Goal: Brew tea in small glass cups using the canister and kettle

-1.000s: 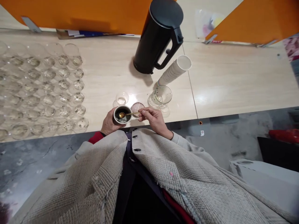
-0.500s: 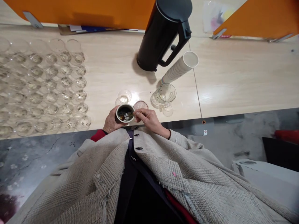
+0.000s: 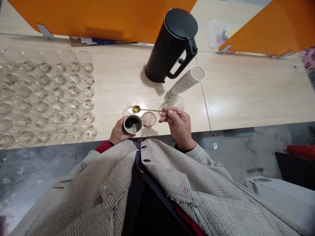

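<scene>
My left hand is wrapped round a small white pot of dark tea leaves at the table's near edge. My right hand pinches the handle of a thin gold spoon. The spoon's bowl hovers over a small clear glass cup just beyond the pot. A round wooden lid lies flat beside the pot, between my two hands.
Several rows of small glass cups, each with a pinch of leaves, fill the left of the table. A black kettle, a tipped stack of paper cups and a glass pitcher stand behind my right hand. Orange panels back the table.
The spoon has come up out of the pot and swung over the small glass cup. My right hand has moved right and away from the pot. The left hand still holds the pot.
</scene>
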The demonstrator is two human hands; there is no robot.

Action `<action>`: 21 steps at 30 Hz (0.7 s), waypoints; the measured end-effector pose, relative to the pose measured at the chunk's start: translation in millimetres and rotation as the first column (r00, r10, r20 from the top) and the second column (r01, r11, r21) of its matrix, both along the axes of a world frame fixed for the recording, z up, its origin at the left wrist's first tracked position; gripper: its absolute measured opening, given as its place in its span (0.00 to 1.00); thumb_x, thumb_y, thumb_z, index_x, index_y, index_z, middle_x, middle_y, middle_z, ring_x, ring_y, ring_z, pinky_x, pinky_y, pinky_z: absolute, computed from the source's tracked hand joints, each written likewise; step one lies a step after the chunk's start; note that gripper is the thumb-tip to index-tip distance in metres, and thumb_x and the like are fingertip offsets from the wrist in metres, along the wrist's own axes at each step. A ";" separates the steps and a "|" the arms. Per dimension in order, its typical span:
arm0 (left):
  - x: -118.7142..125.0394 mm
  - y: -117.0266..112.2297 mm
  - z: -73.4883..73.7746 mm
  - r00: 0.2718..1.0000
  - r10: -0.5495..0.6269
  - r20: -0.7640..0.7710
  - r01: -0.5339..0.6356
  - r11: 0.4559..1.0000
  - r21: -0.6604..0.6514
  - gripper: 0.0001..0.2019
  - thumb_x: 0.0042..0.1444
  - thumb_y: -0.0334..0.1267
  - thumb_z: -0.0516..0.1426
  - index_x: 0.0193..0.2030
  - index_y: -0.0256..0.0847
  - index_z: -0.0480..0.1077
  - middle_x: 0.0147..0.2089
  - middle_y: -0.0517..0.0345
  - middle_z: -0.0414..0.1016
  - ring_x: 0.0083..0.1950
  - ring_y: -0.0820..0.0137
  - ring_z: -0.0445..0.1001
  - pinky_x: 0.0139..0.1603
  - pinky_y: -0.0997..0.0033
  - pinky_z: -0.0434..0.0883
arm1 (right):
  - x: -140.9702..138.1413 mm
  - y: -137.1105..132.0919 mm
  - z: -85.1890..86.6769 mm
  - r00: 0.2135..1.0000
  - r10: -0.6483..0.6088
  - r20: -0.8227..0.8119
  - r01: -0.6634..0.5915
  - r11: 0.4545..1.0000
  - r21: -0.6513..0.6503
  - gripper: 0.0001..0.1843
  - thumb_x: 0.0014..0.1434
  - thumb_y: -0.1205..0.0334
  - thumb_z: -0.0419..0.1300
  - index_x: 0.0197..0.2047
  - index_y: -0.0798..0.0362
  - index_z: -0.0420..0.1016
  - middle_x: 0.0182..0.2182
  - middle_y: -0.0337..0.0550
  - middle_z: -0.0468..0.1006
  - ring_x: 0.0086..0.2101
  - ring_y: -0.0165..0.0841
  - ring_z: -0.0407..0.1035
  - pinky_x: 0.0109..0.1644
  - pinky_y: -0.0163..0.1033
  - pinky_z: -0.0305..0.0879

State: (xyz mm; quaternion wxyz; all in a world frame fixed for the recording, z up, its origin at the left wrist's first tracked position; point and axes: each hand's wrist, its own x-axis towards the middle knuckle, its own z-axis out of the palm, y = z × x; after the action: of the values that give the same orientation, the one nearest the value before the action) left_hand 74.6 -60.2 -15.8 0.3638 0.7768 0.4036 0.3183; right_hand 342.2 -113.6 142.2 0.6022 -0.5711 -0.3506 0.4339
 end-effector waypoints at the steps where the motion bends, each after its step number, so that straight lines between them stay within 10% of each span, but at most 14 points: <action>1: 0.0 -0.1 -0.2 1.000 0.000 0.009 0.000 1.000 0.004 0.47 0.49 0.49 0.74 0.73 0.43 0.61 0.70 0.40 0.74 0.70 0.50 0.75 0.71 0.46 0.74 | -1.9 -1.2 4.8 0.995 -0.016 0.098 0.011 0.998 0.057 0.11 0.67 0.49 0.67 0.43 0.45 0.85 0.33 0.38 0.83 0.29 0.30 0.78 0.38 0.40 0.81; 5: 0.4 0.4 0.9 1.000 -0.004 0.012 0.004 1.000 0.007 0.48 0.48 0.50 0.75 0.73 0.43 0.61 0.70 0.40 0.74 0.71 0.49 0.74 0.71 0.46 0.74 | -14.0 1.6 -5.2 0.840 0.014 0.542 -0.150 0.966 0.209 0.11 0.73 0.52 0.59 0.48 0.42 0.84 0.35 0.42 0.83 0.36 0.35 0.80 0.44 0.45 0.80; 9: 1.6 0.5 5.8 1.000 0.009 -0.018 -0.009 1.000 -0.016 0.48 0.47 0.50 0.76 0.72 0.44 0.62 0.69 0.41 0.74 0.70 0.49 0.75 0.70 0.45 0.74 | -20.5 15.3 -43.4 0.619 0.172 0.766 -0.365 0.927 0.087 0.16 0.75 0.57 0.53 0.50 0.46 0.82 0.38 0.46 0.83 0.36 0.35 0.78 0.41 0.42 0.77; 21: 0.5 1.6 1.5 0.999 -0.012 0.045 0.009 0.998 0.064 0.47 0.51 0.55 0.74 0.73 0.46 0.61 0.69 0.43 0.74 0.69 0.49 0.76 0.68 0.46 0.76 | -24.8 22.4 -59.6 0.591 0.012 0.807 -0.366 0.895 0.255 0.15 0.77 0.61 0.53 0.54 0.48 0.81 0.40 0.46 0.83 0.37 0.33 0.79 0.39 0.38 0.77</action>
State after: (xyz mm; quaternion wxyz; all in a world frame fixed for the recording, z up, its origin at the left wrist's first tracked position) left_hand 75.1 -58.6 -14.3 0.3498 0.7827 0.3806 0.3467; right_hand 317.4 -91.3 82.6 0.4373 -0.5271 -0.7185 0.1210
